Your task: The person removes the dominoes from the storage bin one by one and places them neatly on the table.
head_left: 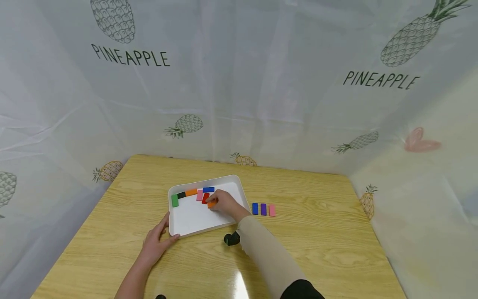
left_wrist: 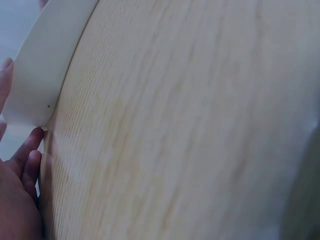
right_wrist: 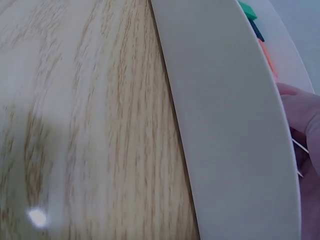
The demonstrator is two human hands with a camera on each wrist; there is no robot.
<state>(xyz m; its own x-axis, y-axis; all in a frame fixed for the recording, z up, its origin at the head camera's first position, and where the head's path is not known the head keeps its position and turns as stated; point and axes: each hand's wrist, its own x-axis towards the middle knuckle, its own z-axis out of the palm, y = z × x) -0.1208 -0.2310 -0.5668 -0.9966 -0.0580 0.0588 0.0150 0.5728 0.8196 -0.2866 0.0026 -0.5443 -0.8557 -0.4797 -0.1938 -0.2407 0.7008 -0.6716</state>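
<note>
A white tray [head_left: 190,222] lies on the table with small coloured blocks along its far side. My right hand [head_left: 223,202] reaches in over the tray's right side and pinches an orange block [head_left: 212,204] at its fingertips. Right beside that block is a red block [head_left: 205,198]; a blue block [head_left: 208,189] and a pink block [head_left: 199,195] sit just beyond. At the tray's near left corner my left hand [head_left: 153,244] touches the rim with spread, mostly straight fingers. In the right wrist view the tray wall [right_wrist: 230,120] hides most of the blocks.
Farther left in the tray are another orange block [head_left: 191,192], a black block [head_left: 181,194] and a green block [head_left: 174,200]. Right of the tray, a blue block [head_left: 255,208], a purple block [head_left: 263,209] and a pink block [head_left: 272,210] stand in a row on the wooden table [head_left: 317,232].
</note>
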